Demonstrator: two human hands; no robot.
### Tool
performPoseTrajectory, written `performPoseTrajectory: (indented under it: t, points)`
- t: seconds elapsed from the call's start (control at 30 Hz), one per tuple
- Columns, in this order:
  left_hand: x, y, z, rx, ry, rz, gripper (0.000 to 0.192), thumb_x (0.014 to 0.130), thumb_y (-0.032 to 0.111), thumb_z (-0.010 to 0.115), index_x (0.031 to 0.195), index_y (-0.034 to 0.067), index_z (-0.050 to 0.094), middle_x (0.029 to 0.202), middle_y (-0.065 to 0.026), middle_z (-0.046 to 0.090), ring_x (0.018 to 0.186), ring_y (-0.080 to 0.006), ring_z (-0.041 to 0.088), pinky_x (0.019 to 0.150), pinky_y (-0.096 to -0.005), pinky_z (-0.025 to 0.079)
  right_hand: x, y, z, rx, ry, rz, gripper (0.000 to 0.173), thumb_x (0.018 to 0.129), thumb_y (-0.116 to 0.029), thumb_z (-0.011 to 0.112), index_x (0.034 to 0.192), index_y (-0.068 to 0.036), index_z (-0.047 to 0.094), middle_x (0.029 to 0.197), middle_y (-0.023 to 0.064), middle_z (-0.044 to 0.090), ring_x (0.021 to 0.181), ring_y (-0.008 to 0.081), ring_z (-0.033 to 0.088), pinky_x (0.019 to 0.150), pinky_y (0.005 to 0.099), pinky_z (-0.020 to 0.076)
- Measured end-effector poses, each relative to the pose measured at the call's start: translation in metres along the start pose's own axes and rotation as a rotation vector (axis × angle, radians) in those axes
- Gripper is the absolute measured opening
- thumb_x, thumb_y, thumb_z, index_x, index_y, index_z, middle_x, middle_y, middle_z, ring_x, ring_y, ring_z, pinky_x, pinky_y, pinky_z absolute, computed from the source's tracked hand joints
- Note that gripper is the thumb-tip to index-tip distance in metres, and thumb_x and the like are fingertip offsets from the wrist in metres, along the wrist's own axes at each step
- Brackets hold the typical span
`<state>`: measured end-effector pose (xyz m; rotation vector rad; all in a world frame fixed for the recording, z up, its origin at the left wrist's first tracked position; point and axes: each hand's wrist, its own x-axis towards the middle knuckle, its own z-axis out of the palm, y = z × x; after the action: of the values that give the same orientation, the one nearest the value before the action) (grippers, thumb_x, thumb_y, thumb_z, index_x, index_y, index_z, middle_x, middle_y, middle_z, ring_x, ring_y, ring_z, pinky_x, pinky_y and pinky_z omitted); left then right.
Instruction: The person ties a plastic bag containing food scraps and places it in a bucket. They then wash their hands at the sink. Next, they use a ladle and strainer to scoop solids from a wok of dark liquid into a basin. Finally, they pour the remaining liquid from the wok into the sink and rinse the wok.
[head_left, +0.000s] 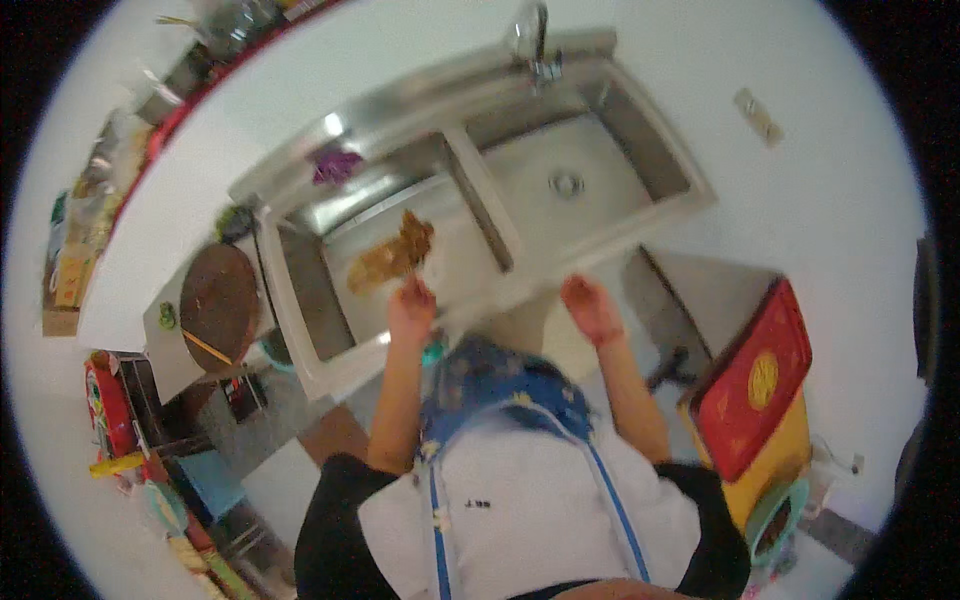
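Observation:
My left hand (412, 300) is over the front edge of the left basin of a stainless steel double sink (480, 202). Its curled fingers touch or hold the near end of a brown, blurred thing, perhaps a cloth or food (409, 244), in that basin; which, I cannot tell. My right hand (589, 304) hangs in front of the sink's front rim, fingers curled, with nothing seen in it. A purple cloth or mesh (336, 165) lies on the back ledge at the left. The faucet (538, 52) stands behind the right basin.
A round brown board (220, 306) with a yellow stick (207, 347) stands left of the sink. On the right are a red tray (750, 382) and a teal basin (780, 517). A shelf edged in red (180, 112) holds pots and packages. A white wall rises behind the sink.

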<state>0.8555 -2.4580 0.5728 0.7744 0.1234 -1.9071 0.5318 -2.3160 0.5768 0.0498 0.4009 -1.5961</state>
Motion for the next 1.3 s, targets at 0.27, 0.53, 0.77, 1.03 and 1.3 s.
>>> performPoseTrajectory:
  t: [0.27,0.53,0.77,1.03,1.3]
  points:
    - [-0.005,0.011,0.003,0.042,0.168,0.005,0.015,0.084,0.016,0.052,0.095,0.006,0.056,0.088,-0.0047,0.056,0.079,-0.0170,0.052,0.071,-0.0318,0.046,0.145,-0.009,0.045,-0.216,0.229,0.147,0.021,0.087,-0.013,0.051,0.100,0.002,0.059,0.100,0.0151,0.062,0.095,0.0267,0.059,0.087,0.0392,0.0480]
    - [-0.024,0.015,-0.021,-0.079,0.216,0.155,0.011,0.085,0.013,0.053,0.093,0.006,0.058,0.085,-0.0029,0.057,0.073,-0.0156,0.053,0.069,-0.0291,0.047,0.272,-0.050,-0.036,-0.418,0.403,0.171,0.029,0.089,-0.016,0.046,0.106,0.005,0.055,0.110,0.0185,0.058,0.105,0.0306,0.055,0.094,0.0390,0.0444]
    - [-0.020,-0.017,0.003,-0.140,0.366,0.166,0.012,0.087,0.012,0.052,0.093,0.004,0.058,0.085,-0.0053,0.058,0.077,-0.0173,0.055,0.071,-0.0313,0.047,0.347,-0.071,-0.111,-0.720,0.545,0.115,0.030,0.089,-0.017,0.048,0.106,0.006,0.055,0.104,0.0173,0.060,0.098,0.0267,0.058,0.086,0.0347,0.0489]
    - [0.008,-0.055,0.015,-0.151,0.332,0.114,0.015,0.086,0.014,0.054,0.095,0.003,0.057,0.092,-0.0076,0.057,0.082,-0.0177,0.054,0.074,-0.0306,0.046,0.357,-0.044,-0.124,-0.597,0.691,0.196,0.024,0.088,-0.013,0.049,0.099,0.005,0.059,0.095,0.0143,0.062,0.088,0.0254,0.059,0.079,0.0336,0.0501]
    - [0.101,-0.050,0.088,-0.112,0.142,0.018,0.036,0.089,0.030,0.049,0.114,0.004,0.051,0.109,-0.0132,0.054,0.100,-0.0250,0.051,0.090,-0.0374,0.041,0.281,0.070,0.081,0.487,-0.143,1.008,0.023,0.087,-0.024,0.050,0.081,-0.004,0.061,0.080,0.0073,0.061,0.079,0.0190,0.058,0.075,0.0308,0.0483]
